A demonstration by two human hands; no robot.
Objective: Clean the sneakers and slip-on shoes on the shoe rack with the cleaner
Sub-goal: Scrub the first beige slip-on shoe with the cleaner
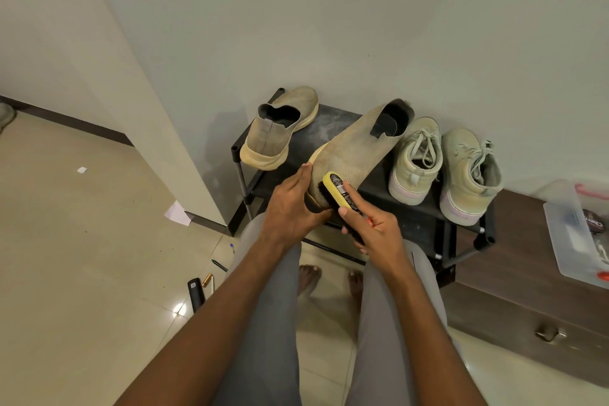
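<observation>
A: Head view, looking down: where is the shoe being cleaned?

B: The beige knit slip-on is tilted, toe toward the person, its heel raised over the top shelf of the black shoe rack. The left hand grips its toe end from the left, fingers wrapped under the sole and thumb along the sole's edge.

A: And the cleaner?

B: The right hand is closed around a yellow-backed shoe brush, forefinger stretched along its labelled back, the other fingers curled round the lower end. The dark bristles press against the slip-on's toe, just beside the left hand.

A: The rest of the footwear?

B: The other slip-on stands on the rack's left end, heel toward the camera, apart from the held one. Two pale green laced sneakers stand side by side on the right end, heels forward, the nearer one close beside the held shoe.

A: Around the rack?

B: To its right is a dark wooden cabinet with a clear plastic box on top; what the box holds I can't tell exactly. On the tiled floor at the left lie scraps of paper, a pen and a small black object. Grey trouser legs and bare feet show below the hands.
</observation>
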